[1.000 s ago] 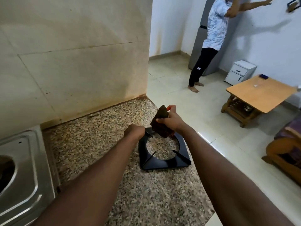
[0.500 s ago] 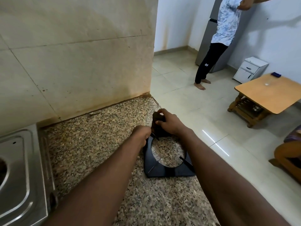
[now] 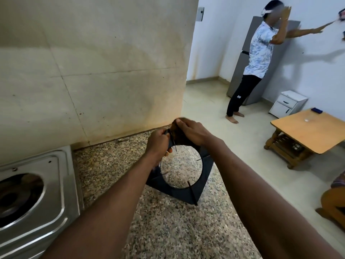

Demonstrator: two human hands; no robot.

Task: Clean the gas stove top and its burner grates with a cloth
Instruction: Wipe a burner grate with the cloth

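A left hand grips a black burner grate tilted up off the granite counter as the right hand pinches a dark cloth against its far corner, mid-wipe; remaining edges likely follow.

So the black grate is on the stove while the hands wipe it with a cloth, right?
Not quite. The head view shows the black grate on the speckled counter beside the stove, not on it. The left hand holds it; the right hand wipes with the cloth.

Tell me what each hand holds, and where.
Left hand grips the black square metal burner grate by its far left rim; right hand holds a dark brown cloth against it.
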